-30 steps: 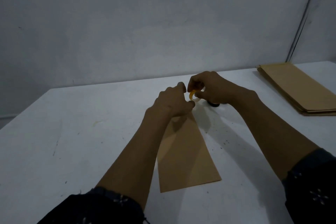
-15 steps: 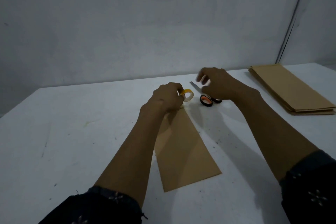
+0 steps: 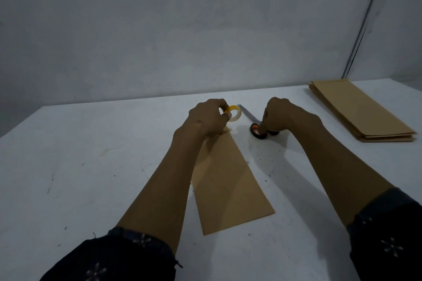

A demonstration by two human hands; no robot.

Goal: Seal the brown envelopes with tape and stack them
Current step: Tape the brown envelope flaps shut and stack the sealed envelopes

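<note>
Fingers of the left hand [image 3: 209,118] are pinched on the small yellow-cored roll of clear tape [image 3: 234,113], held just above the far end of the long brown paper envelope [image 3: 225,180] lying mid-table toward the near edge. Fingers of the right hand [image 3: 279,115] are curled onto the black-and-orange-handled scissors [image 3: 258,126] resting just beside it. Taping is judged under way; next, the drawn strip needs cutting. A stack of brown envelopes [image 3: 360,112] is seen near the white table's [image 3: 91,166] far right corner.

Both forearms are stretched forward, dark sleeves pushed back. The left hand [image 3: 206,118] is curled with fingertips pinched together. The right hand [image 3: 282,115] is curled downward, knuckles raised.
</note>
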